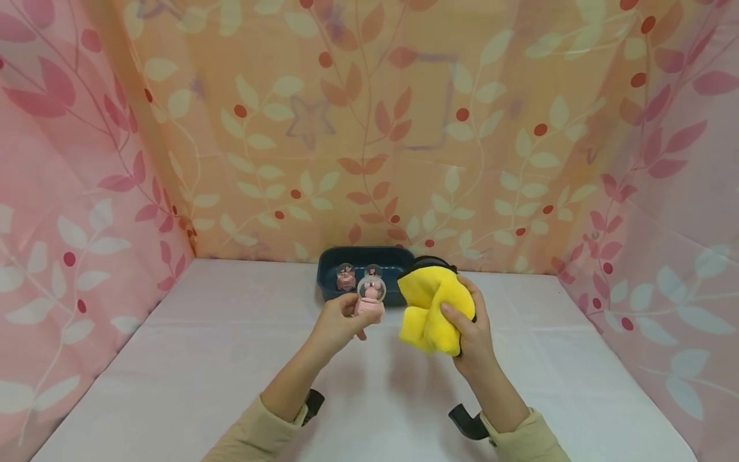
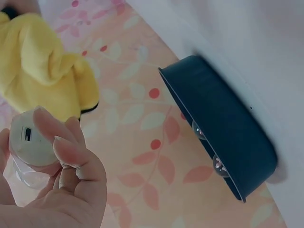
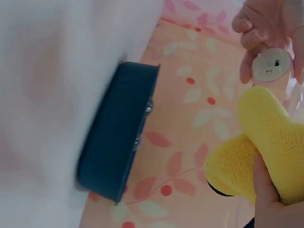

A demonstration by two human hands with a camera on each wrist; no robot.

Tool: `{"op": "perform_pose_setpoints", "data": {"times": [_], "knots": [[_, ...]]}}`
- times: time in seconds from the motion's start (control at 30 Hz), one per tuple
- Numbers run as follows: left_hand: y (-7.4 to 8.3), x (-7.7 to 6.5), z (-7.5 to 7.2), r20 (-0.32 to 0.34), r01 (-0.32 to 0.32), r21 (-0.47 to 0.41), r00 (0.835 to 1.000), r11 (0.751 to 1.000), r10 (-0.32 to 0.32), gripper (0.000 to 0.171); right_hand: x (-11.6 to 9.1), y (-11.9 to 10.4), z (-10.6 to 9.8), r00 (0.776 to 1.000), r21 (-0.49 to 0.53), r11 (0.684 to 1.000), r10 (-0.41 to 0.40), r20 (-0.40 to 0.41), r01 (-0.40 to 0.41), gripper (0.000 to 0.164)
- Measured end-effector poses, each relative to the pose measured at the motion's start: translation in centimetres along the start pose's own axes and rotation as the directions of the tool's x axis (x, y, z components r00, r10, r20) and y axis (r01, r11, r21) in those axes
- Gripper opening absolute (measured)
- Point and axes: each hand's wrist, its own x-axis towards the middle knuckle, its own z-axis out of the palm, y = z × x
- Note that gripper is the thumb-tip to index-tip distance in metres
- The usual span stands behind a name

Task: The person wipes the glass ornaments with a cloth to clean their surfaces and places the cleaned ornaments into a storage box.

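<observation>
My left hand (image 1: 337, 324) holds a small pink snow globe (image 1: 371, 298) with a clear dome, thumb and fingers around its base. In the left wrist view, the globe's pale round underside (image 2: 31, 140) shows a small dark slot. A crumpled yellow cloth (image 1: 433, 308) with a dark edge is gripped in my right hand (image 1: 476, 330), thumb pressed on its front. The cloth is to the right of the globe, apart from it. Behind both hands is a dark blue tray (image 1: 324, 282). Two similar globes, a left one (image 1: 346, 278) and a right one (image 1: 374, 270), stand inside it.
A white-covered table (image 1: 231, 359) lies under the hands. Floral curtain (image 1: 369, 128) closes off the back, with pink floral cloth on both sides. Black pieces, one on the left (image 1: 314, 405) and one on the right (image 1: 469, 423), stick out by the wrists.
</observation>
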Motion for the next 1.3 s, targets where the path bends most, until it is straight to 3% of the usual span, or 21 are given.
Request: {"op": "perform_pose_setpoints", "data": {"times": [0.17, 0.33, 0.47, 0.6, 0.7, 0.87, 0.97, 1.07, 1.2, 1.3], "knots": [[-0.1, -0.4, 0.4, 0.03, -0.018, -0.013, 0.999, 1.0, 0.019, 0.046, 0.5, -0.4, 1.5, 0.982, -0.017, 0.99, -0.139, 0.125, 0.142, 0.056], [-0.2, -0.8, 0.9, 0.059, -0.038, 0.007, 0.998, 0.999, 0.037, 0.048, 0.7, -0.3, 2.4, 0.937, -0.153, 0.956, -0.199, 0.287, 0.25, 0.06], [-0.4, -1.0, 1.3, 0.079, -0.057, 0.017, 0.995, 0.998, 0.055, 0.045, 1.0, -0.1, 2.8, 0.911, -0.317, 0.91, -0.131, 0.392, 0.267, 0.055], [-0.6, -0.9, 1.4, 0.113, -0.076, 0.016, 0.991, 0.997, 0.074, 0.046, 1.2, 0.0, 3.0, 0.903, -0.406, 0.884, -0.041, 0.429, 0.233, 0.051], [-0.7, -0.9, 1.4, 0.136, -0.086, 0.014, 0.987, 0.996, 0.083, 0.046, 1.4, 0.3, 3.0, 0.913, -0.437, 0.87, -0.034, 0.406, 0.227, 0.051], [-0.7, -0.8, 1.6, 0.153, -0.068, -0.005, 0.986, 0.998, 0.068, 0.042, 1.5, 0.9, 3.1, 0.944, -0.431, 0.867, -0.123, 0.306, 0.252, 0.051], [-0.6, -0.8, 1.7, 0.171, -0.06, -0.026, 0.983, 0.998, 0.064, 0.037, 1.6, 0.9, 3.1, 0.966, -0.395, 0.895, -0.124, 0.225, 0.206, 0.048], [-0.5, -0.9, 1.7, 0.202, -0.065, -0.063, 0.976, 0.996, 0.076, 0.035, 1.8, 0.8, 3.2, 0.989, -0.341, 0.934, -0.059, 0.135, 0.102, 0.046], [-0.6, -0.9, 1.7, 0.253, -0.063, -0.117, 0.963, 0.991, 0.091, 0.034, 2.1, 0.6, 3.3, 0.999, -0.252, 0.968, 0.015, 0.048, -0.002, 0.044], [-0.6, -0.9, 1.7, 0.273, -0.067, -0.136, 0.957, 0.989, 0.102, 0.035, 2.2, 0.7, 3.4, 0.999, -0.213, 0.976, 0.043, 0.016, -0.039, 0.042]]}}
